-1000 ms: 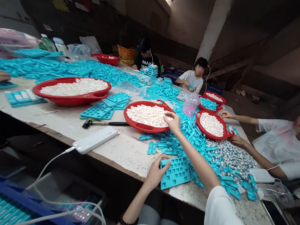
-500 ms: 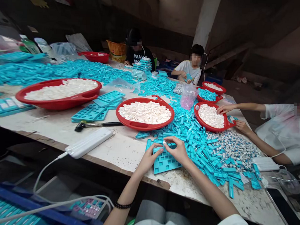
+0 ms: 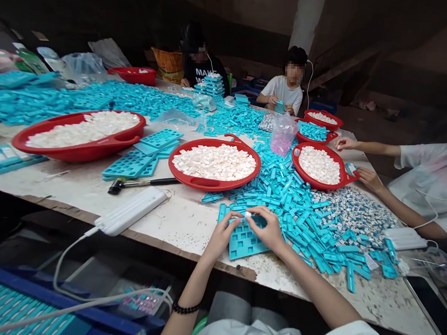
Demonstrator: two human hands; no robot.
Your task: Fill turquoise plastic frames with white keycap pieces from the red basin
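Note:
On the table edge in front of me lies a turquoise plate with rows of square holes (image 3: 244,243). My right hand (image 3: 269,230) pinches a small white cap-like piece (image 3: 247,214) between thumb and fingertips, just over the plate's far rows. Close beside it, my left hand (image 3: 220,231) has thumb and fingers drawn together at the plate's far left part; what is in that pinch is too small to make out. Both hands hide part of the plate. Beyond them stands a red basin (image 3: 193,182) heaped with white pieces (image 3: 214,162).
Loose turquoise strips (image 3: 282,190) pile up right of the plate, beside tiny white-and-blue parts (image 3: 355,213). Left are a white power strip (image 3: 130,210), a hammer (image 3: 148,183) and stacked plates (image 3: 129,164). A co-worker's hand (image 3: 371,179) is near another red basin (image 3: 343,180).
My fingertips have shifted slightly over the plate, and the white piece in my right hand shows more clearly. At right, a co-worker's hand has drawn back from the white pieces.

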